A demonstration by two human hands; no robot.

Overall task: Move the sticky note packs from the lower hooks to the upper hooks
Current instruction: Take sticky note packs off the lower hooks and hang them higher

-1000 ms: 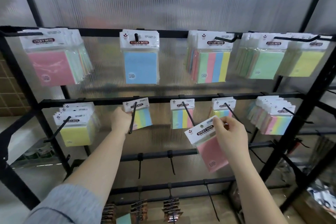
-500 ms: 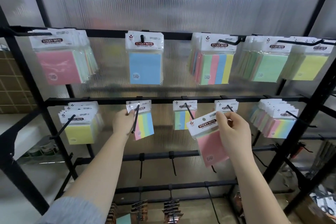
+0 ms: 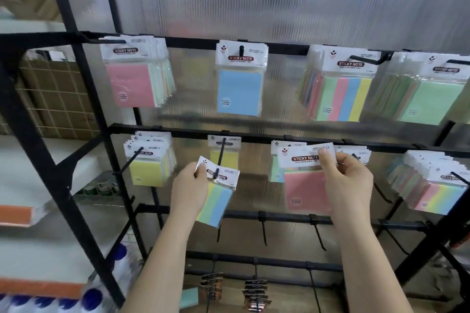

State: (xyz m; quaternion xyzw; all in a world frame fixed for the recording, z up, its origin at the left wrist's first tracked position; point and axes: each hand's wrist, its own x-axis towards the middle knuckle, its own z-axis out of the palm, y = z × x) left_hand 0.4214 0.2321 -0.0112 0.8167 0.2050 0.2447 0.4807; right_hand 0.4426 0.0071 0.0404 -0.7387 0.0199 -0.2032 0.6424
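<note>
My left hand (image 3: 189, 187) pinches the white header of a striped yellow, green and blue sticky note pack (image 3: 216, 199), which sits at the tip of a middle-row hook (image 3: 220, 157). A yellow pack (image 3: 223, 152) hangs further back on that hook. My right hand (image 3: 344, 181) pinches the header of a pink sticky note pack (image 3: 306, 192), held off any hook, in front of the middle row. On the top rail hang a pink-fronted stack (image 3: 134, 79), a single blue pack (image 3: 240, 84), a striped stack (image 3: 340, 91) and a green stack (image 3: 429, 94).
The black metal rack (image 3: 84, 99) has two lower rails with bare hooks (image 3: 263, 229). More packs hang on the middle row at left (image 3: 147, 162) and right (image 3: 432, 183). Small clipped items (image 3: 255, 292) hang at the bottom. Bottles with blue caps (image 3: 91, 297) stand at lower left.
The camera has swung left and closer. My left hand has pulled the striped pack forward to the hook's tip, uncovering the yellow pack. My right hand has raised the pink pack slightly.
</note>
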